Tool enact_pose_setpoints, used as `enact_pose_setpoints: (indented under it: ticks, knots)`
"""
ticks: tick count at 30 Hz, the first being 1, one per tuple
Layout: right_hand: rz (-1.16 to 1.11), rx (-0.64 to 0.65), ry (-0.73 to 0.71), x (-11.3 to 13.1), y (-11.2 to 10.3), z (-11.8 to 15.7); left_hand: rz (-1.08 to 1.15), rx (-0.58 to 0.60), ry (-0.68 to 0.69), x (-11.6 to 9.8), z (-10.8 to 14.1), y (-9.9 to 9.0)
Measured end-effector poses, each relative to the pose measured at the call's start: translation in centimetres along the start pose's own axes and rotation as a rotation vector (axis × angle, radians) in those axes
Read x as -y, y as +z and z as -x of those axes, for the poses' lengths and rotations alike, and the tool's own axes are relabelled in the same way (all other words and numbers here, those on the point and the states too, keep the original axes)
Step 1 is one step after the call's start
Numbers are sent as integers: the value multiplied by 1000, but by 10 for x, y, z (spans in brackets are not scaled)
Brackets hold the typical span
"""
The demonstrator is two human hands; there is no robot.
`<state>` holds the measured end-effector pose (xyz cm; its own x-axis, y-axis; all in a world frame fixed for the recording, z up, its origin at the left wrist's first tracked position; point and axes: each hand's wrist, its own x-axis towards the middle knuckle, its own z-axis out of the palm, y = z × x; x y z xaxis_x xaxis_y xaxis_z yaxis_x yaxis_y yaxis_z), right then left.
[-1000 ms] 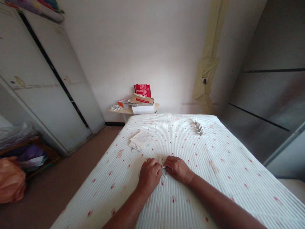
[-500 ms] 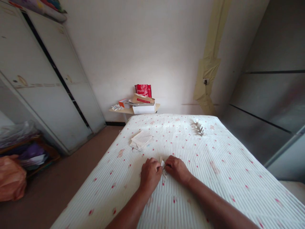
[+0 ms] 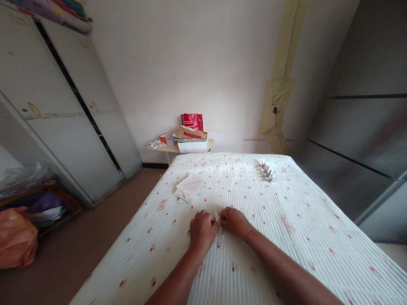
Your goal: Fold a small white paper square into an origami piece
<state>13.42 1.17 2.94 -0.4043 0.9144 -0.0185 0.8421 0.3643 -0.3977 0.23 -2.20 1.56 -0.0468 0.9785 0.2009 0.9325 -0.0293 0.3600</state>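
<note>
Between my hands is a small folded piece of printed paper [image 3: 221, 233], mostly covered by my fingers. My left hand [image 3: 203, 228] is closed, pinching its left side with thumb and fingertips. From the right, my right hand [image 3: 234, 221] grips it with curled fingers. Both hands rest low over the quilted mattress [image 3: 254, 262], which is white with red spots. Farther off, to the left, lies a loose pile of printed paper sheets [image 3: 190, 186]. A cluster of small pointed folded-paper pieces [image 3: 266, 171] sits at the far right of the mattress.
Past the mattress's far edge, a small table [image 3: 171, 148] bears a white box [image 3: 192, 147], a red bag [image 3: 192, 121] and more folded-paper pieces [image 3: 157, 144]. Cabinets [image 3: 73, 106] stand at left. An orange plastic bag [image 3: 17, 237] is at lower left.
My fingers have shifted slightly on the paper, and less of its white upper part shows between them. The view has moved a little; the sheets and folded pieces lie as before.
</note>
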Motion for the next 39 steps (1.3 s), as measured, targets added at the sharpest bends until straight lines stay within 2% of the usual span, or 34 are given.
enact_pose_setpoints:
  ticks: [15, 24, 29, 39]
  knots:
    - [-33, -45, 98, -2, 5, 1, -37, -23, -2, 0, 4, 1]
    - [157, -19, 70, 5, 4, 3, -84, -17, 10, -2, 6, 1]
    - [182, -22, 79, 9, 3, 4, -83, -1, -7, -4, 6, -1]
    - [184, -27, 96, 8, 5, 5, -58, -60, -21, -3, 8, 4]
